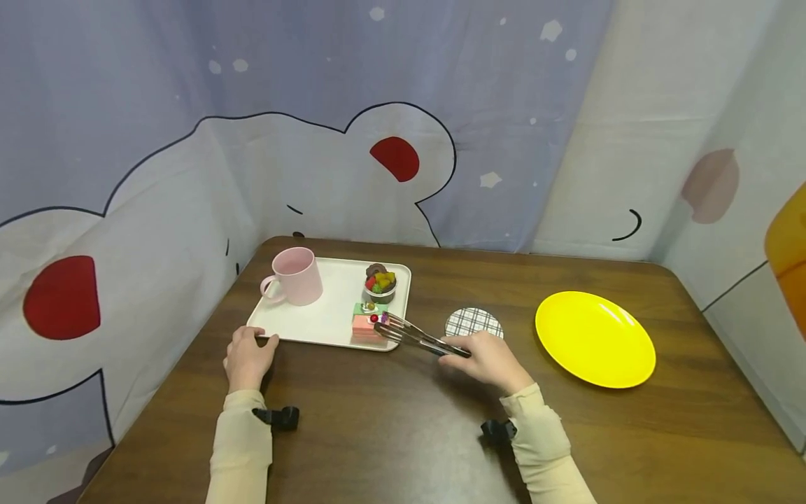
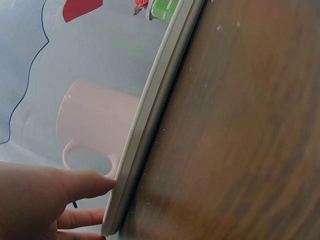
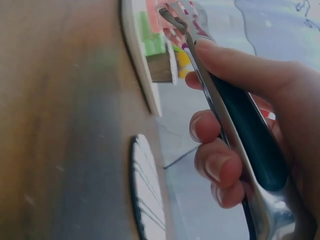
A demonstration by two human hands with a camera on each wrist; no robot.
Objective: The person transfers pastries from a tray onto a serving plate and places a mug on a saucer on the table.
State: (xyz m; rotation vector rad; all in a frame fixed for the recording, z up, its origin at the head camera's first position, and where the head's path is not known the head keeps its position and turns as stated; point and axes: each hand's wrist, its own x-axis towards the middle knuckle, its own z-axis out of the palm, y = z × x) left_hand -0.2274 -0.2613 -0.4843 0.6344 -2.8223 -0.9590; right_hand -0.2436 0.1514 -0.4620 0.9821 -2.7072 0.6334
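A cream tray (image 1: 327,288) carries a pink mug (image 1: 301,278), a small fruit-topped chocolate cupcake (image 1: 380,283) and pink and green cake slices (image 1: 368,327). My left hand (image 1: 248,358) holds the tray's near left corner; in the left wrist view its thumb (image 2: 92,184) lies against the rim, with fingers at the corner. My right hand (image 1: 483,361) grips metal serving tongs (image 1: 422,341), fingers wrapped about the dark-green handle (image 3: 245,130). The tongs' prongs reach over the near right edge of the tray, at the pink slice with a red berry. Whether they touch it I cannot tell.
A round plaid coaster (image 1: 474,321) lies between the tray and a yellow plate (image 1: 595,341) on the right. All stand on a brown wooden table (image 1: 378,427). A printed curtain (image 1: 491,126) hangs along the table's far edge and sides.
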